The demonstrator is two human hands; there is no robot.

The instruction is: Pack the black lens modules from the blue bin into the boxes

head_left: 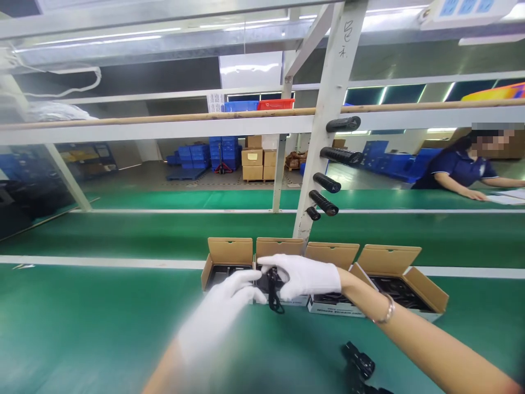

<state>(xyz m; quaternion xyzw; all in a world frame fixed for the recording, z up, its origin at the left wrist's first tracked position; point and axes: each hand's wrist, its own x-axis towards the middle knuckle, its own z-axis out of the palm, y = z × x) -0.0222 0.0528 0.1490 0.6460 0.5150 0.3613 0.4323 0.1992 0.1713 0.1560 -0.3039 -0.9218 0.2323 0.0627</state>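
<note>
My right hand (301, 278), in a white glove, is closed on a black cable (274, 293), whose loop hangs down in front of the second open box (283, 246) from the left. Just left of it my gloved left hand (229, 298) reaches over the front of the leftmost box (229, 251), fingers stretched out and blurred, with nothing visible in them. Dark contents lie in the boxes, partly hidden by my hands. To the right, a third box (336, 312) is partly covered by my right arm, and a fourth box (391, 251) holds black items.
Loose black parts (361, 361) lie on the green table (102, 312) at the lower right. Behind the boxes rises a white post (326, 109) with several black rolls sticking out. A co-worker (455, 167) leans over papers (508, 197) at the far right.
</note>
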